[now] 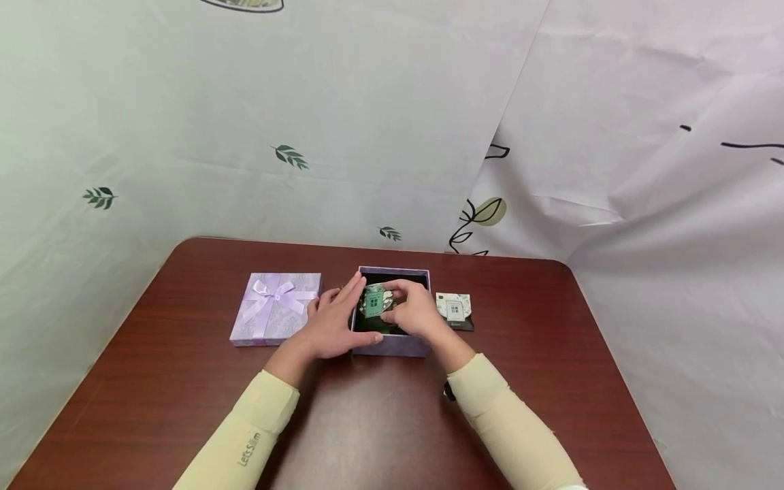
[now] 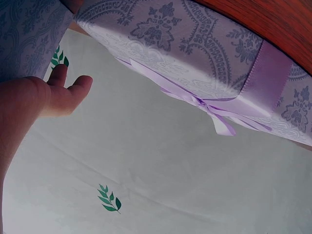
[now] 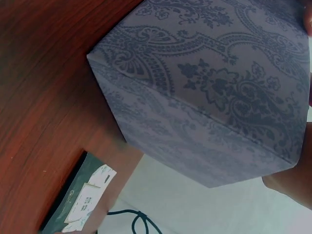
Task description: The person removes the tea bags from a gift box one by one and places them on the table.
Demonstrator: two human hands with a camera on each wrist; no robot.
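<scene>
An uncovered purple patterned box (image 1: 392, 346) with a dark inside stands on the table; its outer walls fill much of the right wrist view (image 3: 209, 97). My right hand (image 1: 416, 313) reaches over its right side and pinches a green patterned packet (image 1: 374, 301) by its right edge, inside the box opening. Against the box's left side rests my left hand (image 1: 333, 323), fingers extended and thumb across the front left corner. Part of that hand (image 2: 53, 95) shows beside the box wall in the left wrist view.
Left of the box lies a lilac lid (image 1: 275, 309) with a ribbon bow, close to my left hand's fingers. A white and dark packet (image 1: 455, 311) lies right of the box. Behind the brown table (image 1: 380, 422) hangs a pale sheet with leaf prints.
</scene>
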